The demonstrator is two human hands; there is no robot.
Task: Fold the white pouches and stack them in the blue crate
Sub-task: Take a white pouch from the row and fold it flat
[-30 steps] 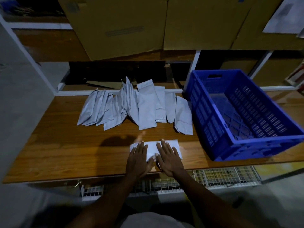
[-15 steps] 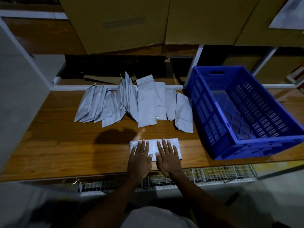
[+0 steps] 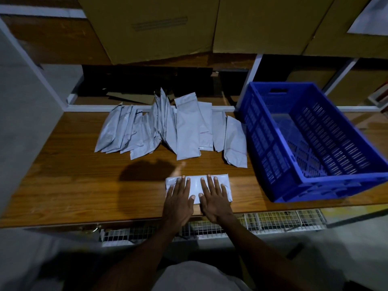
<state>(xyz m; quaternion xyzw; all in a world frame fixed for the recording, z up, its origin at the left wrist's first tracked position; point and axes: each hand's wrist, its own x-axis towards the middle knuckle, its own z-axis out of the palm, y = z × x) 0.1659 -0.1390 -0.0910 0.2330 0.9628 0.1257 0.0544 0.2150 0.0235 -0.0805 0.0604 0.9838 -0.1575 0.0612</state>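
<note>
A folded white pouch (image 3: 195, 184) lies flat near the front edge of the wooden table (image 3: 79, 185). My left hand (image 3: 178, 200) presses on its left half with straight, spread fingers. My right hand (image 3: 214, 199) presses on its right half the same way. Behind them a loose row of several unfolded white pouches (image 3: 184, 131) lies across the table's back. The blue crate (image 3: 310, 143) stands at the right, and no pouch shows inside it.
Large cardboard boxes (image 3: 163, 28) fill the shelf above the table. A white shelf frame (image 3: 247, 80) rises behind the crate. A wire mesh rack (image 3: 273, 221) runs under the table's front edge. Grey floor lies at the left.
Both hands have stayed flat on the folded pouch, with the fingers spread slightly wider apart. The view has shifted a little; nothing else moved.
</note>
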